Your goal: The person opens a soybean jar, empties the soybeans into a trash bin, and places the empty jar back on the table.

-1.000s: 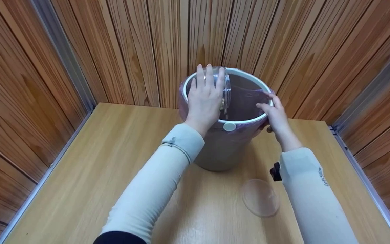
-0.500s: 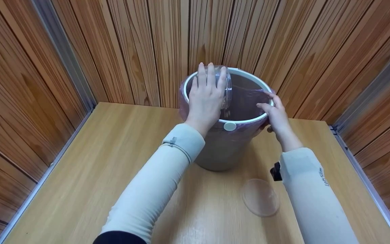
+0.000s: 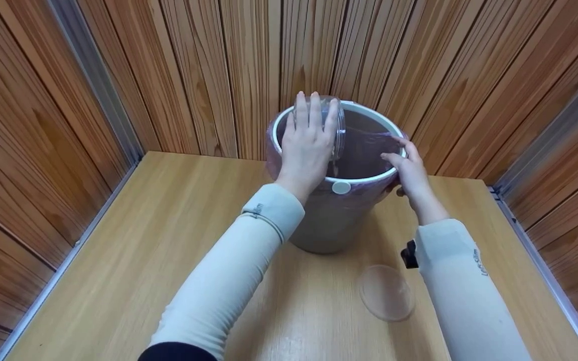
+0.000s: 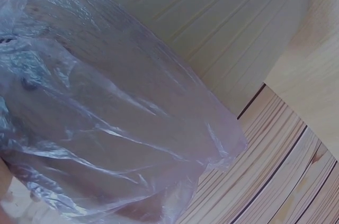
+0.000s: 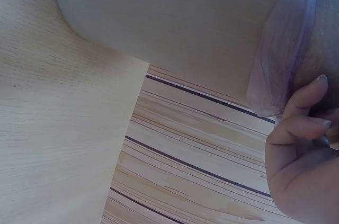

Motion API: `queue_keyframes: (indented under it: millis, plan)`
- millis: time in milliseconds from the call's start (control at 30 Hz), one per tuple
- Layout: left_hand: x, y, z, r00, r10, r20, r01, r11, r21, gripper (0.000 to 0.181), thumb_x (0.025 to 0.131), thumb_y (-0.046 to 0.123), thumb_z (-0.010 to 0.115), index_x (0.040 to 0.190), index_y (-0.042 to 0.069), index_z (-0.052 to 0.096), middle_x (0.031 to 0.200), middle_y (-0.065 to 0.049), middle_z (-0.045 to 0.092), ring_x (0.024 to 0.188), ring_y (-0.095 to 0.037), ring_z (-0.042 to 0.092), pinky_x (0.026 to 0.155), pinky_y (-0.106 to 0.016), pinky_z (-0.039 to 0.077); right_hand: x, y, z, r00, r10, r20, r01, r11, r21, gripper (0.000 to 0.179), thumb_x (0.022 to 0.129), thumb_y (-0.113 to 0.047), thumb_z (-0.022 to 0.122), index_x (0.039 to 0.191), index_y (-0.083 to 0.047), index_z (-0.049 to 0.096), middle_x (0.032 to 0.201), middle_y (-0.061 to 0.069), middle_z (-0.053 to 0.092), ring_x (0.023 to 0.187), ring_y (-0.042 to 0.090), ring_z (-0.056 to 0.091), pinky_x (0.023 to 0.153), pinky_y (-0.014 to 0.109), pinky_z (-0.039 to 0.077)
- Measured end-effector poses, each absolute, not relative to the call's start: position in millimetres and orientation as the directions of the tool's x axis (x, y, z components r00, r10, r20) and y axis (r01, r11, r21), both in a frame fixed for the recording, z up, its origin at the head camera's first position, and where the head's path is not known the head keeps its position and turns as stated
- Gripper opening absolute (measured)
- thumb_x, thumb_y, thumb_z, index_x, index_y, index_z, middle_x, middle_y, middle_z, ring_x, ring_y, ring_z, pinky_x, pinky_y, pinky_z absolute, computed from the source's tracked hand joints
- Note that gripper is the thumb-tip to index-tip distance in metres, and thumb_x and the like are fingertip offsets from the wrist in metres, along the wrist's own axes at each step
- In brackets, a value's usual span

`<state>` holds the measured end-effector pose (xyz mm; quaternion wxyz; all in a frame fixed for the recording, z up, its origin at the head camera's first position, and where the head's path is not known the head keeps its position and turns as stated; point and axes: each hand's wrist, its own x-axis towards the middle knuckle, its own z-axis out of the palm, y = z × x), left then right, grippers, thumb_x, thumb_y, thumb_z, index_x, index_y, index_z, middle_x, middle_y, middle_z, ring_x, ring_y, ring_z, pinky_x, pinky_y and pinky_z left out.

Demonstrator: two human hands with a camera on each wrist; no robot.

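Wood-grained panels (image 3: 188, 75) of upright, striped boards rise behind and beside a smooth, pale wooden counter (image 3: 133, 260), with dull metal strips (image 3: 91, 75) at the corners. Near the counter's back edge, about midway between its left and right edges, stands a round grey bin (image 3: 326, 228), narrower at the base. Its white, ring-shaped rim (image 3: 377, 114) carries a flat oval tab (image 3: 340, 188) on the near side. Thin purple plastic bag (image 3: 369, 148) lines the bin and folds over the outside; the left wrist view shows it wrinkled, shiny and see-through.

Of the person's two hands, the left hand (image 3: 306, 145) grasps a clear, round jar (image 3: 339, 131) tipped on its side at the left of the bin's mouth, fingers laid along it, thumb hidden. Small pale bits (image 3: 335, 169) show just below the jar, too blurred to name. The right hand (image 3: 410, 168) grips the right side of the rim, thumb inside, other fingers outside.

Both arms wear pale, stretchy sleeves (image 3: 224, 273). A thin, see-through disc (image 3: 387, 293) lies flat on the counter in front of the bin, nearer the right edge than the left.
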<state>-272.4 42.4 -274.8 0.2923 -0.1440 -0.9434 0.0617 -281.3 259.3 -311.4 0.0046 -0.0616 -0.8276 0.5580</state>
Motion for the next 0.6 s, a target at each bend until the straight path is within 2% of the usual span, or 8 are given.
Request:
queue_keyframes:
  millis: [100, 333, 600]
  plan:
    - [-275.3, 41.6, -271.1, -0.789, 0.314, 0.528, 0.236, 0.949, -0.211, 0.08, 0.088, 0.024, 0.059, 0.15, 0.015, 0.009, 0.151, -0.019, 0.018, 0.139, -0.041, 0.012, 0.11, -0.045, 0.027, -283.8, 258.7, -307.9, -0.992, 0.107, -0.073, 0.107, 0.366, -0.924, 0.059, 0.09, -0.039, 0.046, 0.145, -0.031, 0.025, 0.143, 0.011, 0.03, 0.078, 0.024, 0.054, 0.063, 0.038, 0.037]
    - [-274.6, 42.5, -270.5, -0.786, 0.332, 0.521, 0.239, 0.941, -0.24, 0.089, 0.084, 0.031, 0.065, 0.149, 0.013, 0.008, 0.152, -0.02, 0.016, 0.139, -0.041, 0.01, 0.11, -0.045, 0.026, -284.4, 260.4, -308.6, -0.991, 0.106, -0.08, 0.114, 0.362, -0.925, 0.06, 0.09, -0.041, 0.046, 0.145, -0.032, 0.024, 0.144, 0.01, 0.028, 0.075, 0.023, 0.053, 0.065, 0.039, 0.038]
    - [-274.4, 43.9, -270.5, -0.766, 0.343, 0.545, 0.242, 0.937, -0.251, 0.079, 0.09, 0.026, 0.057, 0.15, 0.014, 0.006, 0.152, -0.019, 0.016, 0.139, -0.04, 0.01, 0.11, -0.044, 0.027, -284.8, 260.4, -308.3, -0.992, 0.106, -0.065, 0.101, 0.385, -0.917, 0.059, 0.09, -0.038, 0.046, 0.145, -0.031, 0.025, 0.134, 0.014, 0.037, 0.062, 0.019, 0.052, 0.055, 0.034, 0.036]
